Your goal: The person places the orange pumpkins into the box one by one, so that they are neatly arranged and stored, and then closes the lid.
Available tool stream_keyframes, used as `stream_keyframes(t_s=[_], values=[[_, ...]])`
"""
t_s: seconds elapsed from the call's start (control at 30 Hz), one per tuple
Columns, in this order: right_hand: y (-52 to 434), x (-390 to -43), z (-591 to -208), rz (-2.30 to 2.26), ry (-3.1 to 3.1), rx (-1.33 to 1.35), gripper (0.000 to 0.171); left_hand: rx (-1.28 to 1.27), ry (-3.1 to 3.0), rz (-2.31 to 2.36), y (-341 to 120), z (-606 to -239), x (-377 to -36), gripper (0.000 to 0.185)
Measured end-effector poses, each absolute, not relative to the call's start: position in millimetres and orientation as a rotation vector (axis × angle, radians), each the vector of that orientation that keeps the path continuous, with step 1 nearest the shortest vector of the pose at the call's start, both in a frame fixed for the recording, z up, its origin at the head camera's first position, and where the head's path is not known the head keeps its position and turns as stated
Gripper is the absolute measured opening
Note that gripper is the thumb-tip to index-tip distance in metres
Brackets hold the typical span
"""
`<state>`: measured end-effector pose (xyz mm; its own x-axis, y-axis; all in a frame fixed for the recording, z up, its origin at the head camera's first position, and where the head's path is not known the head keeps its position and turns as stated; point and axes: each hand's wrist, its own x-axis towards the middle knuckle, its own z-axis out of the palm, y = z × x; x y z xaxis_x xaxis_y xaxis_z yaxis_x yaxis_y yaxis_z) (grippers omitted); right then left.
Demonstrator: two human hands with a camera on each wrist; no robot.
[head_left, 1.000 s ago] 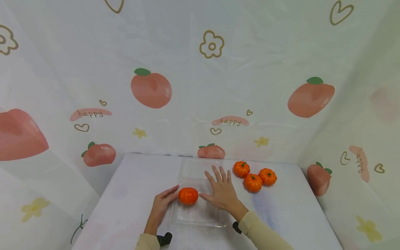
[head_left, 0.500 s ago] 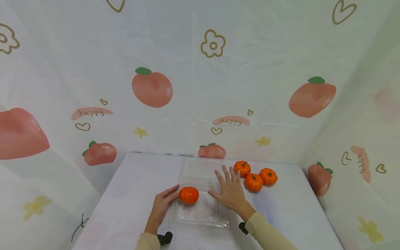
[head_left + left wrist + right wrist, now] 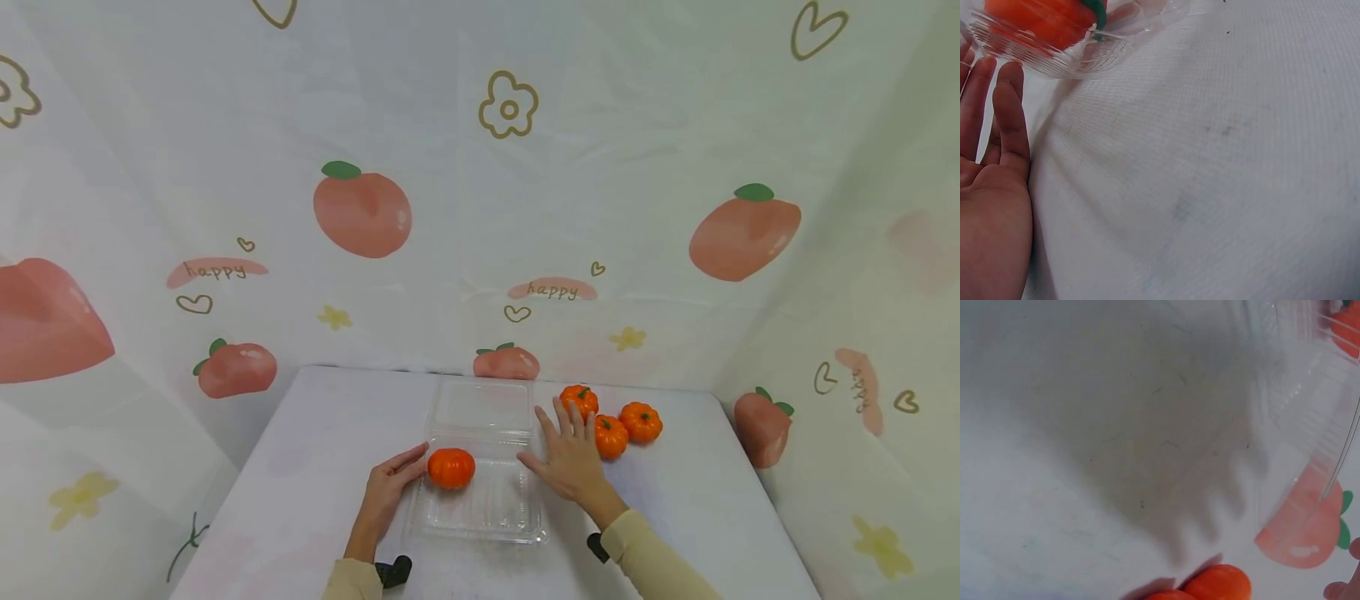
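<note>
A clear plastic clamshell box (image 3: pixel 487 500) lies on the white table with its lid (image 3: pixel 483 406) folded back. One small orange toy pumpkin (image 3: pixel 452 468) sits at the left of its base; in the left wrist view the pumpkin (image 3: pixel 1041 24) shows a green stem through the wall. My left hand (image 3: pixel 386 493) is at the box's left edge, its fingertips touching the side. My right hand (image 3: pixel 572 457), fingers spread and holding nothing, hovers just right of the box. Its fingertips overlap two more toy pumpkins, a rear one (image 3: pixel 577 400) and a front one (image 3: pixel 612 438).
A third loose pumpkin (image 3: pixel 641 423) stands to the right of those two on the table (image 3: pixel 675 500). White fabric (image 3: pixel 420 317) printed with fruit and flowers encloses the table's back and sides.
My right hand has moved rightward, away from the pumpkin in the box and over towards the loose pumpkins, its fingers still spread. The left hand and the box have stayed in place.
</note>
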<state>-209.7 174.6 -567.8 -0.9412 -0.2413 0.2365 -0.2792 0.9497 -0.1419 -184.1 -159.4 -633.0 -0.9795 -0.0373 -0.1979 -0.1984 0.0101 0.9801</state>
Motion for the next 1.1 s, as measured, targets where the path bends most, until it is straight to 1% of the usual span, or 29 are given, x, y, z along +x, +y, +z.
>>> stream_keyframes(t_s=[0.2,0.4,0.63,1.1], values=[[184.7,-212.8,-569.9,0.343,-2.895,0.339,0.088,-0.247,2.163,2.112,-159.4,-632.5,-183.4,0.051],[199.4,-214.3,-575.4,0.338,-2.872,0.298,0.087,-0.255,2.169,2.091,-159.2,-631.1,-182.4,0.050],[216.7,-215.2,-584.2,0.320,-2.836,0.309,0.086,-0.253,2.179,2.094,-158.9,-630.3,-182.6,0.045],[239.8,-212.7,-584.1,0.261,-2.917,0.204,0.090,-0.240,2.138,2.147,-158.6,-630.1,-183.6,0.049]])
